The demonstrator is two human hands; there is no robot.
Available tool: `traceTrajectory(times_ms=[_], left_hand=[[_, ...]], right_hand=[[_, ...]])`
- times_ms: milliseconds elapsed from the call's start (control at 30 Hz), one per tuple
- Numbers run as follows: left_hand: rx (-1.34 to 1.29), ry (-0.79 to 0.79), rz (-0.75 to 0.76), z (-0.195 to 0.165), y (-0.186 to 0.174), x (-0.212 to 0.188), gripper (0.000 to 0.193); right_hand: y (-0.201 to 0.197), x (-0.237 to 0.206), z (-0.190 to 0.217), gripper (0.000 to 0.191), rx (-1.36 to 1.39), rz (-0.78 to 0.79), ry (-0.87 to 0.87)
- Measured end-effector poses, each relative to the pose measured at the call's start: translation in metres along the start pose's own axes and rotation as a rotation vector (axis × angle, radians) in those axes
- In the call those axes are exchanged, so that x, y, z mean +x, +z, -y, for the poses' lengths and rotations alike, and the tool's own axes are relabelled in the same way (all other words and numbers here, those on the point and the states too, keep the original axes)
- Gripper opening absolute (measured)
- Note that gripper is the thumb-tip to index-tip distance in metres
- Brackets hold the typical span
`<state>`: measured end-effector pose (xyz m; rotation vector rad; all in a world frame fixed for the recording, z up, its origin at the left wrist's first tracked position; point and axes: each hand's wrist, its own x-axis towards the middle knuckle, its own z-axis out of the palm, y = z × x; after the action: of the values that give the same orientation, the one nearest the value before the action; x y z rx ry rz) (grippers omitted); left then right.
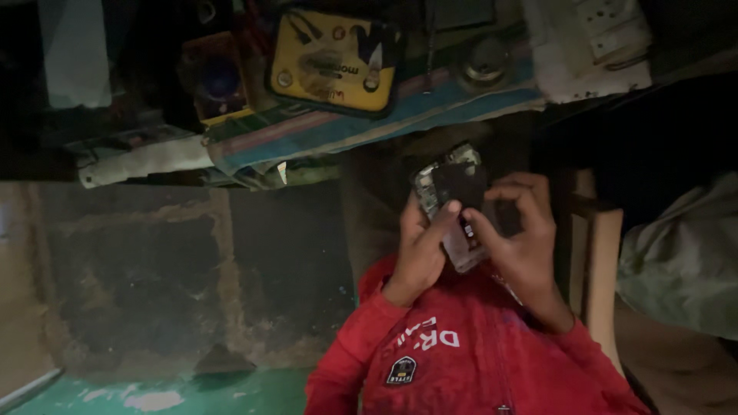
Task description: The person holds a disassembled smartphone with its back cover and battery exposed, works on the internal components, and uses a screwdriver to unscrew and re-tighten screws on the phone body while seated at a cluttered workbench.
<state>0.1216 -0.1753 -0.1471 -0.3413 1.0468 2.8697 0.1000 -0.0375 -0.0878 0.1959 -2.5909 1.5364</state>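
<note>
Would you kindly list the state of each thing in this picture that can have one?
Opened phone: back cover off, insides showing, held up in both hands.
Left hand: closed around the phone's lower part.
Right hand: fingers curled on the phone's side.
Yellow device: lying flat on the bench.
Striped cloth: spread along the bench edge.

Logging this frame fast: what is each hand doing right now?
Left hand: closed on the opened phone, thumb across it.
Right hand: fingers curled onto the same phone.
</note>
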Motion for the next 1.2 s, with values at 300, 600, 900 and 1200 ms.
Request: traceTrajectory(times_ms=[300, 600, 900, 1200], left_hand=[[0.034, -0.061, 0.081, -0.024, -0.085, -0.040, 0.047], [-0.060, -0.194, 0.190, -0.036, -0.151, -0.093, 0.052], [0.077, -0.105, 0.231, -0.045, -0.053, -0.114, 0.041], [0.130, -0.085, 0.215, -0.036, -0.044, -0.126, 0.037]], right_hand=[[0.025, -0.028, -0.002, 0.021, 0.273, 0.148, 0.271], [0.079, -0.054, 0.015, 0.020, 0.218, 0.398, 0.005], [0.009, -0.064, 0.067, 0.017, -0.007, 0.145, -0.085], [0.007, -0.088, 0.076, 0.021, -0.141, -0.018, -0.157]])
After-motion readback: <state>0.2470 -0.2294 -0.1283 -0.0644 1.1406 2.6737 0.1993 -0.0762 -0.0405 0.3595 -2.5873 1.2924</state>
